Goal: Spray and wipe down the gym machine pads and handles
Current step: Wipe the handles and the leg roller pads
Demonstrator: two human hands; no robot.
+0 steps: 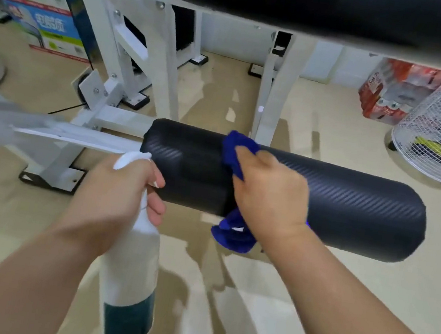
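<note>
Black pad on white frame. Clutched against its top by right hand: blue cloth (tail hanging below). Gripped at neck by left hand: bottle, just beside pad's left end.

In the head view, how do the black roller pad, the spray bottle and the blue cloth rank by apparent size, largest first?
1. black roller pad
2. spray bottle, though nearer the camera
3. blue cloth, partly hidden under the right hand
</note>
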